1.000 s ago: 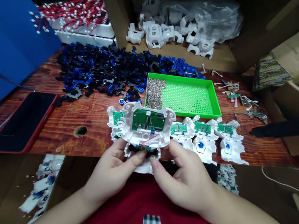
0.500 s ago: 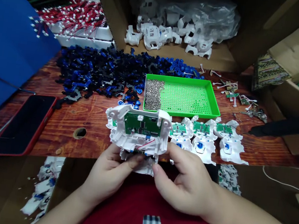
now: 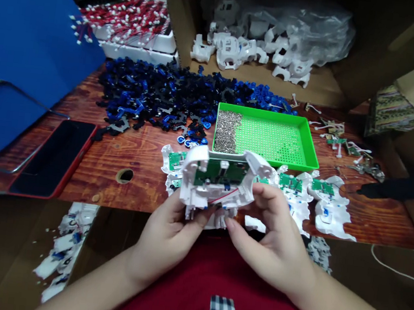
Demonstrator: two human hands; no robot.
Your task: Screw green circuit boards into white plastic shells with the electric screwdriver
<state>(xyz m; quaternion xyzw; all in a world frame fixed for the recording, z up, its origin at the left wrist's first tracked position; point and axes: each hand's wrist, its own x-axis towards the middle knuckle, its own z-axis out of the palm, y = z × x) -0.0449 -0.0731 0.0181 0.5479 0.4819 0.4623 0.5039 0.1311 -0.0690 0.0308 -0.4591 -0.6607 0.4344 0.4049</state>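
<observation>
Between my two hands is a white plastic housing point(image 3: 191, 175), raised over the table's front edge. It looks like part of a game controller shell. Inside it sits a green circuit board point(image 3: 210, 171), and a red wire runs below the board. My left hand point(image 3: 167, 233) is closed around its lower left side, thumb on the lower part. My right hand point(image 3: 275, 239) grips its right side, with thumb and fingers at the edge. Fingers behind the housing are hidden. Behind and to the right lie similar white shells point(image 3: 331, 218) with green boards.
A green tray point(image 3: 270, 135) of small screws stands behind the housing. Black and blue plastic parts point(image 3: 154, 93) are heaped at the back left. A phone point(image 3: 53, 159) lies at left beside a metal rod. A dark tool point(image 3: 399, 187) juts in from the right. White shells point(image 3: 229, 52) fill a carton.
The view has shifted left, so the table things appear further right. The housing has tilted slightly in my hands and stays held by both.
</observation>
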